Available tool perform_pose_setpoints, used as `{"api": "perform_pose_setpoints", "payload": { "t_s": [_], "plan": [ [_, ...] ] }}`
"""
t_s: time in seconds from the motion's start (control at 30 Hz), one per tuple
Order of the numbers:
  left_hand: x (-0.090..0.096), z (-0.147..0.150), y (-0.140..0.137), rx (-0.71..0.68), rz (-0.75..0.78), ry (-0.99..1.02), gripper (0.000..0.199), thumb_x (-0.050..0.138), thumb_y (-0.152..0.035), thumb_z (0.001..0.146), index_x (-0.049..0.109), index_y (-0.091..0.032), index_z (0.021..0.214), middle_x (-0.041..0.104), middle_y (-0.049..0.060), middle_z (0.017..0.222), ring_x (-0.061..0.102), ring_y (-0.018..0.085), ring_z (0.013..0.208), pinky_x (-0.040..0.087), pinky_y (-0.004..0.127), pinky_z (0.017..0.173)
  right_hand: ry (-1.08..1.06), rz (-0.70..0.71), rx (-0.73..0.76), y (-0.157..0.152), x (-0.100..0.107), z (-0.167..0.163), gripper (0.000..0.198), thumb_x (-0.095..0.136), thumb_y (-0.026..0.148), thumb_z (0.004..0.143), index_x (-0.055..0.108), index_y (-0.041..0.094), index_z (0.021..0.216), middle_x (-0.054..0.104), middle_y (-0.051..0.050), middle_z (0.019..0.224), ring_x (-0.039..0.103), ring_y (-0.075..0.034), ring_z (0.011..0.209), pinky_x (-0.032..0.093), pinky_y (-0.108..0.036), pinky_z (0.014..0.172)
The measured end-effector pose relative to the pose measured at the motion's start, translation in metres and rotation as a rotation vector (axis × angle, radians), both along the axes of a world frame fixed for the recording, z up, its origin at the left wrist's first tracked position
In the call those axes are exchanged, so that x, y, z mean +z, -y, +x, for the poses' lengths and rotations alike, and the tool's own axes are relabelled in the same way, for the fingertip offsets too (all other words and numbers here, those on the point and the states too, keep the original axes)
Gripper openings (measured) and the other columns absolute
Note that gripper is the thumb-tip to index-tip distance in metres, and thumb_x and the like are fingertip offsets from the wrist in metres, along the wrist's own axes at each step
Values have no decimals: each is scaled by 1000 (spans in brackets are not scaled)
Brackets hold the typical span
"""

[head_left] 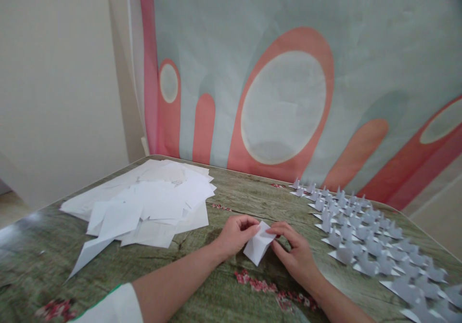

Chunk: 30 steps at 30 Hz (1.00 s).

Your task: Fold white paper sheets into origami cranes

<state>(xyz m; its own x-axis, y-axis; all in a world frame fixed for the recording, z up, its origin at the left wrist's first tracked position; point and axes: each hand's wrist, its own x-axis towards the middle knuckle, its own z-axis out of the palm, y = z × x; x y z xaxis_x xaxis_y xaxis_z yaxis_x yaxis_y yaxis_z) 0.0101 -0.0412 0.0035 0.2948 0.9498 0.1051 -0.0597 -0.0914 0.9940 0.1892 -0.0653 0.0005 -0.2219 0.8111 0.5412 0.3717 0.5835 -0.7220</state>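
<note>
A small folded piece of white paper [258,247] is held up between my two hands, just above the table. It has a diamond-like outline with creases across it. My left hand [236,234] pinches its upper left edge between thumb and fingers. At its upper right side, my right hand [292,246] grips the paper with thumb and index finger. The fingertips behind the paper are partly hidden.
Loose white paper sheets [159,202] lie in a spread pile on the left. Rows of folded white paper figures [371,246] stand along the right side. The wood-patterned table [202,284] with printed flowers meets a patterned backdrop [209,48] at its far edge.
</note>
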Motion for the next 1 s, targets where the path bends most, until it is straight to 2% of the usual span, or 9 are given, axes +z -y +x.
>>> {"api": "perform_pose_setpoints", "payload": {
  "t_s": [0.23, 0.4, 0.53, 0.63, 0.8, 1.0],
  "plan": [
    [-2, 0, -1, -17, -12, -6, 29, 66, -38, 71, 65, -10, 81, 65, 5, 75, 54, 12, 64, 41, 21, 59, -26, -51, 6, -2, -1, 1, 10, 59, 26, 77, 66, 22, 83, 62, -6, 86, 57, -19, 78, 47, -31, 71],
    [0, -1, 0, -69, -22, 56, 40, 67, -36, 71, 62, -14, 104, 67, 5, 84, 57, 13, 69, 42, 22, 63, -36, -92, -2, -3, -1, 1, 17, 55, 32, 82, 64, 20, 73, 62, -5, 78, 57, -18, 75, 46, -29, 69],
    [3, -2, 2, -81, -28, 16, 35, 65, -36, 73, 66, -14, 100, 67, 8, 94, 59, 16, 78, 44, 25, 70, -53, -127, -23, -4, -3, 1, 21, 54, 34, 82, 60, 19, 70, 60, -4, 73, 56, -17, 70, 44, -27, 65],
    [3, -2, 3, -94, -60, 64, 38, 68, -34, 71, 65, -14, 103, 67, 8, 97, 60, 16, 78, 44, 25, 70, -58, -164, -52, -4, -6, 1, 22, 54, 36, 82, 59, 18, 70, 58, -3, 70, 54, -17, 67, 43, -27, 62],
    [3, -1, 4, -162, -127, 136, 39, 75, -31, 63, 67, -11, 96, 69, 10, 90, 62, 16, 75, 46, 26, 69, -87, -210, -111, -4, -10, 1, 23, 56, 39, 80, 57, 18, 71, 57, -2, 65, 52, -16, 61, 42, -26, 58],
    [6, 0, 6, -162, -171, 129, 37, 77, -29, 60, 69, -11, 91, 70, 9, 87, 62, 16, 73, 46, 27, 72, -117, -256, -128, -4, -10, 0, 25, 57, 41, 79, 55, 17, 74, 56, -2, 66, 51, -15, 61, 41, -25, 56]
  ]
}}
